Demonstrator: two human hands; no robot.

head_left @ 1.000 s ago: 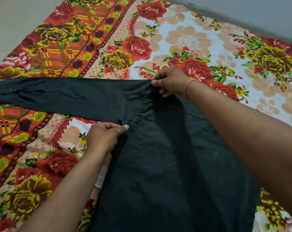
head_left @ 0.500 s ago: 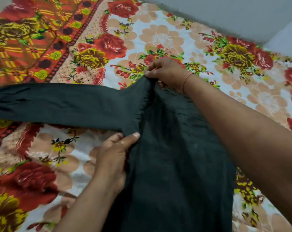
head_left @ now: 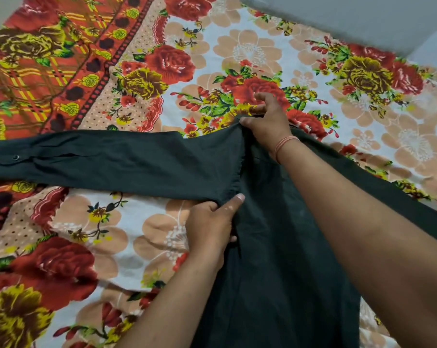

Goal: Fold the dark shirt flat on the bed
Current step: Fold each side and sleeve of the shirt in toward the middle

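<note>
**Op:** Progress first. Dark shirt point(head_left: 282, 247) lies on the bed point(head_left: 237, 54), body running from the middle toward the near edge, one sleeve point(head_left: 112, 162) stretched flat toward the left edge, cuff button point(head_left: 16, 157) showing. I judge we're early: body looks narrowed lengthwise, but that sleeve is not yet folded in.

**Obs:** Hands?

**Op:** Left hand point(head_left: 210, 227) sits at the underarm, thumb pressed against its fingers point(head_left: 207, 205), pinching the cloth where sleeve meets body. Right hand point(head_left: 267, 121) is at the shoulder seam, fingers partly curled, some holding the top edge of the fabric; one finger stands clear above it.

**Obs:** What's left?

**Op:** My reading: bring the sleeve across the body, then fold the length up.

**Obs:** Anything you can't see?

**Op:** Plenty. The hem runs out of the bottom of the view. My right forearm covers the shirt's right side, so I cannot tell where the other sleeve lies. Collar hidden behind the right hand. Dark cloth swallows the creases.
</note>
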